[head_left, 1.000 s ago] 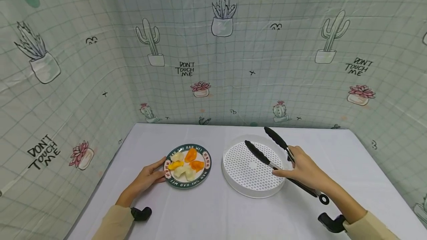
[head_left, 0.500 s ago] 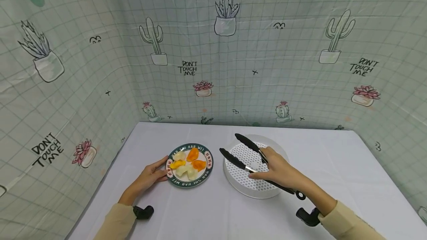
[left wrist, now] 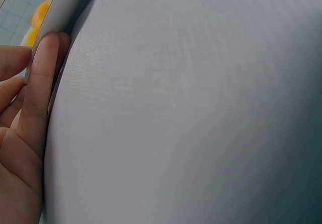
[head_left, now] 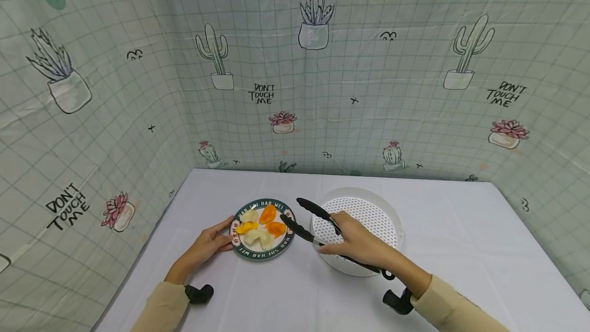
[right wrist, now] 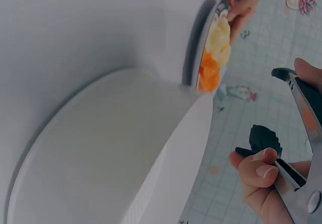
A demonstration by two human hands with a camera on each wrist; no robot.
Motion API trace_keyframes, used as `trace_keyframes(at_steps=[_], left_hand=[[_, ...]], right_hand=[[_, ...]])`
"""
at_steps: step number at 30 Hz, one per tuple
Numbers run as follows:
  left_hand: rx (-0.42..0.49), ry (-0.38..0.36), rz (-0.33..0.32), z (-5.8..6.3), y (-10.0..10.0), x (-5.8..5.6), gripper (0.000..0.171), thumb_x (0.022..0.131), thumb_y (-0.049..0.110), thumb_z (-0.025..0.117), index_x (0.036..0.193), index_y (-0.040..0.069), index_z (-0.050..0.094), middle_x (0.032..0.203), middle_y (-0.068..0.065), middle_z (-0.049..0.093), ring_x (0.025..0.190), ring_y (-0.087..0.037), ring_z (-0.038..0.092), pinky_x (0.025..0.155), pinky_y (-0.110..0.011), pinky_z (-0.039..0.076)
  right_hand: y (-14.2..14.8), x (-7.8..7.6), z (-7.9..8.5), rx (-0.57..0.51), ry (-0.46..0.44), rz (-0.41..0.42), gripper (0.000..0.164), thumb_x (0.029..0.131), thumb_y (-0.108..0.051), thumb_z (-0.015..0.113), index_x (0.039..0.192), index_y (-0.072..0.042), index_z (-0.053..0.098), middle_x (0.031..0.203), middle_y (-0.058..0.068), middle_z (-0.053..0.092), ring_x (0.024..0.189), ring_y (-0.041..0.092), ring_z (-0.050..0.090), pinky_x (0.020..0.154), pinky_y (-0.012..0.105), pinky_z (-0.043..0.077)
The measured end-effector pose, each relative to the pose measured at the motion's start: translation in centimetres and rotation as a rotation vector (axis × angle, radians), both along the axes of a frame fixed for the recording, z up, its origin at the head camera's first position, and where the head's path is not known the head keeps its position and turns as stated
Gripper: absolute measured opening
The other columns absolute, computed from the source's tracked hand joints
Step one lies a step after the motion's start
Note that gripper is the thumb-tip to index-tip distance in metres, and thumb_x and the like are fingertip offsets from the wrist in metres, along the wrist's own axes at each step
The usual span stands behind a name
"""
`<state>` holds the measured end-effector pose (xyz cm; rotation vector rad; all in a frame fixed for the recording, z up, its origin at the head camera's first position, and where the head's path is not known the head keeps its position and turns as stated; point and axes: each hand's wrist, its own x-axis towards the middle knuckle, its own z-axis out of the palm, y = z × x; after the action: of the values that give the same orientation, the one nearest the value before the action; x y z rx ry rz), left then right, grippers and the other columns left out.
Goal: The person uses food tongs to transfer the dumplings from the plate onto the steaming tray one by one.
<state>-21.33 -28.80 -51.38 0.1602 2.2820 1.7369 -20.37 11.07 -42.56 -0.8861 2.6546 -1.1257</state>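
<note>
My left hand [head_left: 206, 246] pinches the left rim of a round plate [head_left: 259, 255] with a green patterned border; in the left wrist view its fingers [left wrist: 40, 78] lie against the plate's edge. On the plate lie several soft-looking pieces, pale ones [head_left: 252, 237] and orange ones [head_left: 276, 228], shaped somewhat like dumplings. My right hand [head_left: 357, 242] holds metal tongs with black tips [head_left: 297, 228], thumb on one arm and fingers on the other. The tongs are spread apart, tips at the plate's right edge, with nothing between them. Beneath the right hand stands a white round steamer tray [head_left: 369, 214] with a perforated base.
A white cloth [head_left: 442, 229] covers the table. Patterned fabric [head_left: 350, 65] hangs behind and at both sides. The steamer tray stands just right of the plate, its raised wall [right wrist: 126, 103] close to the plate in the right wrist view.
My right hand has carried the spread tongs leftward over the steamer tray to the plate's right edge. The left hand and plate stay in place; the view has shifted slightly.
</note>
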Motion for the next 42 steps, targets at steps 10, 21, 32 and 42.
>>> trace_keyframes(at_steps=[10, 21, 32, 42], left_hand=[[0.005, -0.018, 0.020, -0.1, 0.0, 0.0, 0.063, 0.101, 0.005, 0.054, 0.156, 0.000, 0.024, 0.160, -0.026, 0.017, 0.101, -0.011, 0.061, 0.085, -0.022, 0.056], [0.014, -0.021, 0.004, -0.3, -0.1, 0.0, 0.063, 0.101, 0.005, 0.054, 0.156, -0.001, 0.024, 0.160, -0.027, 0.017, 0.100, -0.009, 0.061, 0.085, -0.022, 0.056], [0.030, -0.020, -0.009, -0.3, -0.2, 0.0, 0.063, 0.101, 0.005, 0.053, 0.156, -0.002, 0.023, 0.160, -0.028, 0.016, 0.108, -0.013, 0.060, 0.087, -0.024, 0.056], [0.030, -0.013, -0.011, -0.4, -0.2, 0.0, 0.063, 0.101, 0.005, 0.053, 0.156, -0.003, 0.023, 0.160, -0.027, 0.016, 0.110, -0.013, 0.060, 0.088, -0.024, 0.055]], right_hand=[[-3.4, 0.5, -1.1, -0.017, -0.081, -0.032, 0.068, 0.082, -0.034, 0.082, 0.130, 0.009, 0.058, 0.115, 0.020, 0.062, 0.102, 0.030, 0.054, 0.081, 0.045, 0.049], [-6.5, 1.7, -2.3, 0.069, -0.127, -0.178, 0.083, 0.082, -0.032, 0.082, 0.137, 0.019, 0.044, 0.128, 0.031, 0.053, 0.108, 0.035, 0.056, 0.089, 0.051, 0.053], [-8.2, 2.1, -3.4, 0.110, -0.121, -0.260, 0.081, 0.084, -0.029, 0.081, 0.134, 0.023, 0.043, 0.132, 0.036, 0.048, 0.117, 0.044, 0.053, 0.099, 0.055, 0.048], [-9.0, 2.1, -4.0, 0.182, -0.082, -0.268, 0.065, 0.084, -0.028, 0.081, 0.118, 0.020, 0.053, 0.115, 0.031, 0.055, 0.085, 0.030, 0.058, 0.071, 0.044, 0.057]])
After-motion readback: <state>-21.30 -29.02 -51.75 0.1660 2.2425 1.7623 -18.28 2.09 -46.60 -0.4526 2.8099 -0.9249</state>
